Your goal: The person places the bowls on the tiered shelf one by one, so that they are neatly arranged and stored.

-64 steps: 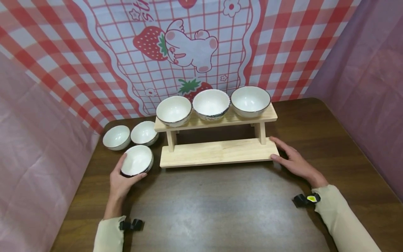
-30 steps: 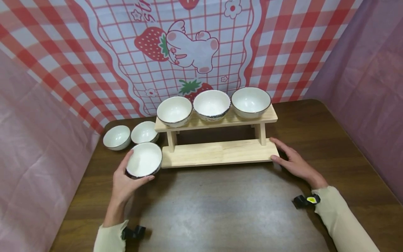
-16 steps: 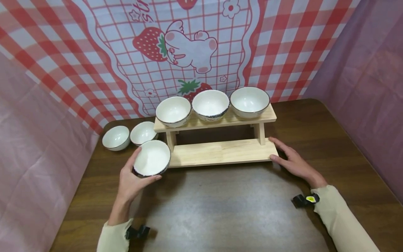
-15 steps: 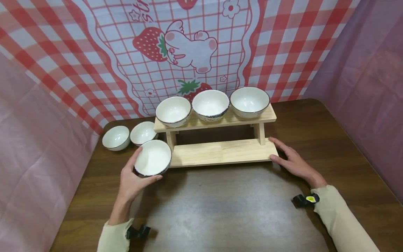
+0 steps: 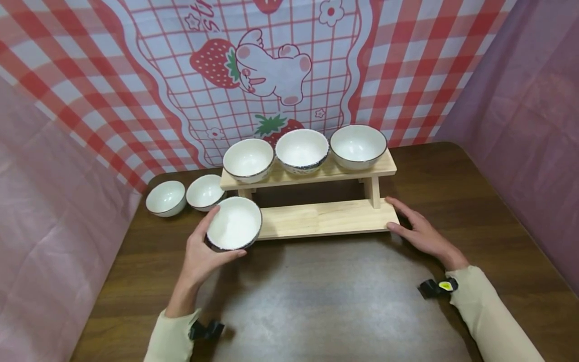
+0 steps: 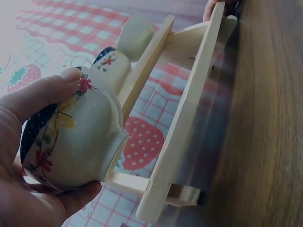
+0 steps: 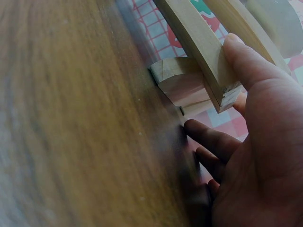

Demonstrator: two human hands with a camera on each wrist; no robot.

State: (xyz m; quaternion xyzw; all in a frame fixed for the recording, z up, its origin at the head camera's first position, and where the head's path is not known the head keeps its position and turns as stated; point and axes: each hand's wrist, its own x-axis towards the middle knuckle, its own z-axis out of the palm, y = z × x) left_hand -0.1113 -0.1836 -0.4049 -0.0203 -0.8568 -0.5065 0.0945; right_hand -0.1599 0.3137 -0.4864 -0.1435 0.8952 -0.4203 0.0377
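My left hand (image 5: 203, 256) grips a white bowl (image 5: 236, 223) with a dark rim, thumb at the near side and fingers round the far side. In the left wrist view, the bowl (image 6: 85, 137) shows red and yellow flowers and a dark blue band outside. It is held in front of the left end of a two-tier wooden stand (image 5: 316, 219), overlapping the lower shelf in the head view. My right hand (image 5: 425, 234) holds the right end of that lower shelf (image 7: 208, 56) between thumb and index finger; its other fingers extend below, near the table.
Three white bowls stand in a row on the upper shelf: left bowl (image 5: 249, 160), middle bowl (image 5: 302, 150), right bowl (image 5: 358, 146). Two more, an outer bowl (image 5: 166, 197) and an inner bowl (image 5: 205, 192), sit on the table (image 5: 316, 301) left of the stand. A checked cloth (image 5: 407, 65) hangs behind.
My left hand has lifted the bowl from beside the other two table bowls and carried it right, to the lower shelf's left end. The right hand and stand have stayed in place.
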